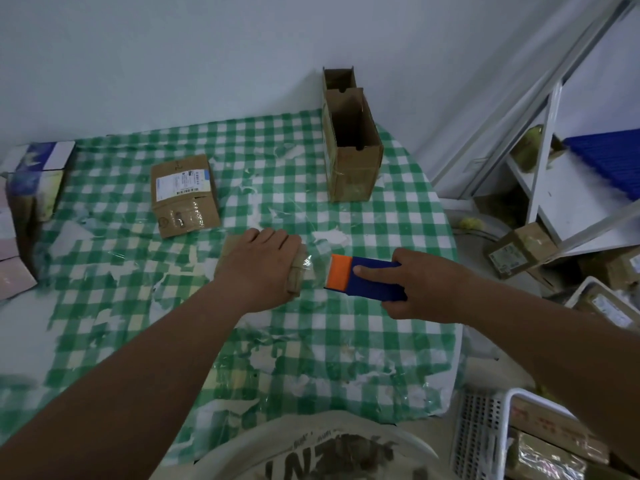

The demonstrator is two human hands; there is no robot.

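Note:
A small brown cardboard parcel (298,271) lies near the middle of the table, mostly hidden under my left hand (258,268), which presses down on its top with fingers curved over the far edge. My right hand (420,284) grips a blue tape dispenser with an orange front (367,277) just right of the parcel. A strip of clear tape (320,263) runs from the dispenser's orange end onto the parcel's right side.
The table wears a worn green-and-white checked cloth (346,341). A taped, labelled box (185,195) lies behind left, an open tall carton (351,143) behind right, boxes (34,188) at the left edge. A white basket (519,441), shelving (543,161) and parcels stand right.

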